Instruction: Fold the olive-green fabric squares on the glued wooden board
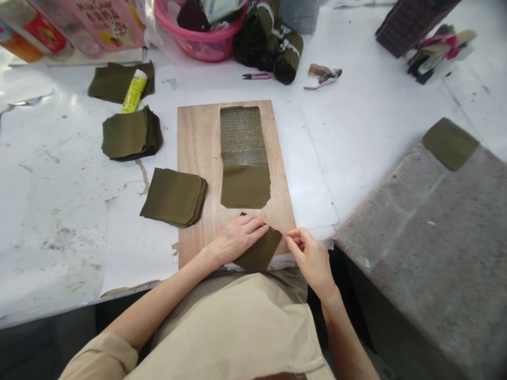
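Beige apron (237,327), left hand (240,237) on olive square (259,254), plywood board (198,142), white table (59,211).

Readable text: none with confidence.
Pink package (106,21), far edge of my table: dark printed lettering, too blurred to make out.
Yellow bottle (134,91): the label's print is illegible.
White sheet (190,87): a small block of grey print, too small to read.

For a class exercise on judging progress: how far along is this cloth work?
Done: one olive piece lies on the woven strip on the board. In hand: the left hand presses a second piece; the right hand pinches by its corner. Remaining: three stacks of pieces sit near the board.
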The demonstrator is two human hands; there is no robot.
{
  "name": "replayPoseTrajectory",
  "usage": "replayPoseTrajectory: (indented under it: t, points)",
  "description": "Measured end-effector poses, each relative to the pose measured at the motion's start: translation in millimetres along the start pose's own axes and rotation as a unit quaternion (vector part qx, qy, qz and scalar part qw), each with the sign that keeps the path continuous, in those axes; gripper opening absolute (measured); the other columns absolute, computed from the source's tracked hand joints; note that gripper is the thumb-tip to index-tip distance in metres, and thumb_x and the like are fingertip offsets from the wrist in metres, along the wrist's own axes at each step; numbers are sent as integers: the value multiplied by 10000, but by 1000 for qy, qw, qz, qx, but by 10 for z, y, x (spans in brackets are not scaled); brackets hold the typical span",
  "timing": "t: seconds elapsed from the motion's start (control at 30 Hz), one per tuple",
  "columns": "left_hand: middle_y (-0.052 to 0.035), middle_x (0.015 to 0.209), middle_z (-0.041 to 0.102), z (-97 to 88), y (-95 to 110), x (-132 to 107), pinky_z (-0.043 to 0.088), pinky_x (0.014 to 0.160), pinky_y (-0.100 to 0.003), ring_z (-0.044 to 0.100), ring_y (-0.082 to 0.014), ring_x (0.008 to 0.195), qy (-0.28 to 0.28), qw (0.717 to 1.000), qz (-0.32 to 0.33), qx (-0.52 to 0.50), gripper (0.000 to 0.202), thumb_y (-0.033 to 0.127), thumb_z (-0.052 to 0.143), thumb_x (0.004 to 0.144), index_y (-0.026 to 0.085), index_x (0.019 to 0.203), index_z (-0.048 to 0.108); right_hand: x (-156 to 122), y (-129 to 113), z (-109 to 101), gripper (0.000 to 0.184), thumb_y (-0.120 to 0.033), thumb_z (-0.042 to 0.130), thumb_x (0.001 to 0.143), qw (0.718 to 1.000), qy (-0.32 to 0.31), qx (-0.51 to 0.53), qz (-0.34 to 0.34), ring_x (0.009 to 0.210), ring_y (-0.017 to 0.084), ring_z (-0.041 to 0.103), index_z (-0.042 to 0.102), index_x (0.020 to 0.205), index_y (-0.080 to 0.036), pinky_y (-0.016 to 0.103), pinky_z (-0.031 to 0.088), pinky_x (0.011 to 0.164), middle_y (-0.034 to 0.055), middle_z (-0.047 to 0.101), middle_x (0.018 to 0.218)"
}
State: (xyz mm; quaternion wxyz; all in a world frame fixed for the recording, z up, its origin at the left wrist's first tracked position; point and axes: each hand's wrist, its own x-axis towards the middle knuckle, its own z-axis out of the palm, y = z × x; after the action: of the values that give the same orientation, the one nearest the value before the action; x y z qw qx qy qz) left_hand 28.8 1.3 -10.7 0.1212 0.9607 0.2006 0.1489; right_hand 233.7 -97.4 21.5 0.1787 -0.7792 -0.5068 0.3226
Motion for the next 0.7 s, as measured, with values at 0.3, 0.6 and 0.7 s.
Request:
replayPoseTrajectory:
  t: [0.3,0.6,0.7]
  points:
    - [-98,1096,625,-3,22,4,522,820,-334,579,-202,986,-4,999,6,35,239,186,391,1002,128,1138,579,133,-36,168,166,-303,514,948,961,89,-140,-221,903,186,587,643,1018,-226,281,425,739,49,648,937]
    - [-84,1121,622,24,15,-8,475,843,-326,566,-196,1030,-10,998,38,50,213,188,418,999,143,1143,568,192,55,164,156,-259,506,958,949,81,-141,-270,805,152,566,644,908,-205,257,404,734,32,638,843]
    - [-81,1108,625,25,18,-6,467,830,-318,570,-187,1010,-9,998,37,56,210,193,416,999,149,1131,573,216,69,148,161,-268,499,961,952,70,-120,-271,812,151,572,633,902,-199,259,410,747,32,640,853]
